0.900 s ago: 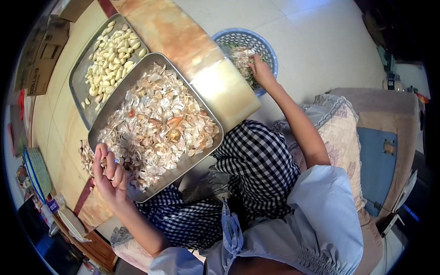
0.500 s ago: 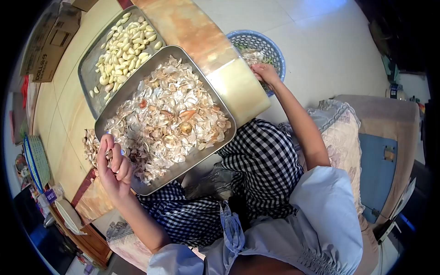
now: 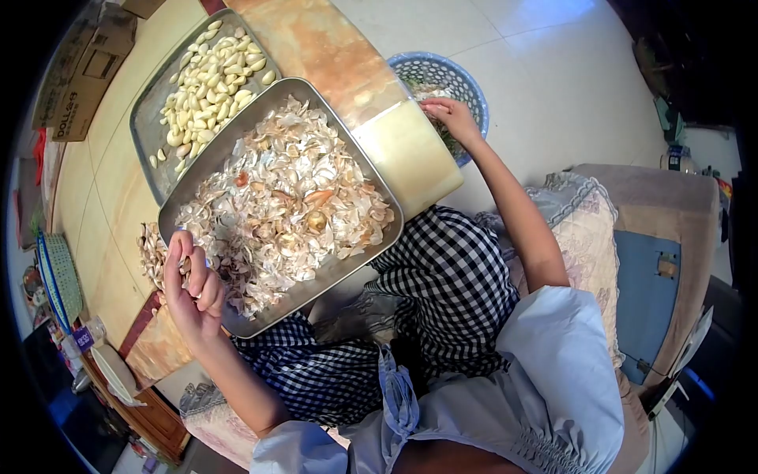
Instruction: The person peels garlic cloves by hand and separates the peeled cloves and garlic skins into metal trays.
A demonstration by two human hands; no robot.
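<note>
One carton (image 3: 88, 75): "DOLL…" | left hand (image 3: 194, 292) by peels (image 3: 272, 209) | right hand (image 3: 458, 121) at basket (image 3: 474, 91)

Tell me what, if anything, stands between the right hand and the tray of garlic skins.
The pale table end lies between the right hand, at the blue basket, and the tray of garlic skins; the hand would probably have to pass over it. Nothing else visible stands between them.

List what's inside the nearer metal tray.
The nearer metal tray holds a heap of papery skins, with an orange-brown piece and a rounded yellowish piece on top. The heap hides whatever lies beneath; the left hand covers part of the tray's edge.
</note>
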